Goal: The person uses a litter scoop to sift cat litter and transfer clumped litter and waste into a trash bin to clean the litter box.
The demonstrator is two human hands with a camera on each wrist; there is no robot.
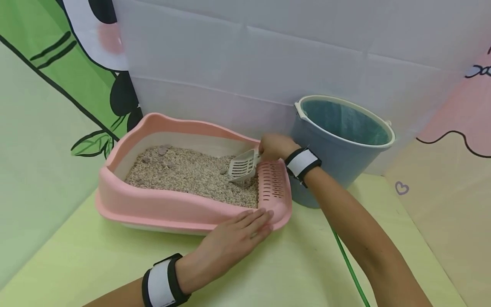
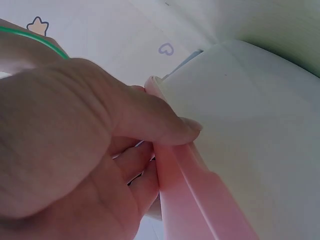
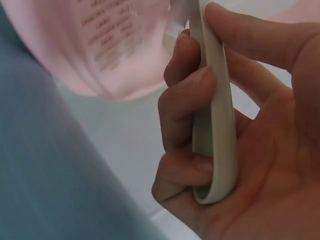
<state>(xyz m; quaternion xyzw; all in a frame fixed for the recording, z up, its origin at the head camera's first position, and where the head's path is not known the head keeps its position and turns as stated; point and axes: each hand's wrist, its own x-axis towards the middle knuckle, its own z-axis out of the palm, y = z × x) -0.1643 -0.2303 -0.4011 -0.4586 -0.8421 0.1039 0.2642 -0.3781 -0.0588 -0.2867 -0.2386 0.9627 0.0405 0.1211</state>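
A pink-rimmed litter box (image 1: pixel 153 204) holds grainy litter (image 1: pixel 184 170) with a few clumps at its far left. My right hand (image 1: pixel 278 147) grips the handle of a pale slotted litter scoop (image 1: pixel 242 166); the scoop's head is tilted low over the litter at the box's right end. In the right wrist view, fingers (image 3: pixel 187 100) curl round the scoop's handle (image 3: pixel 223 125). My left hand (image 1: pixel 226 245) holds the box's near right corner, fingers stretched over the pink edge. From the left wrist view, its thumb (image 2: pixel 160 122) presses the lower pink edge (image 2: pixel 200 185).
A blue-grey bucket (image 1: pixel 326 153) with a pale rim stands close behind the right wrist, beside the box. Slotted pink step (image 1: pixel 272 183) forms the box's right end. A green cord (image 1: pixel 349 260) runs under the right forearm. Printed cloth walls (image 1: pixel 230 64) enclose the greenish surface (image 1: pixel 307 264).
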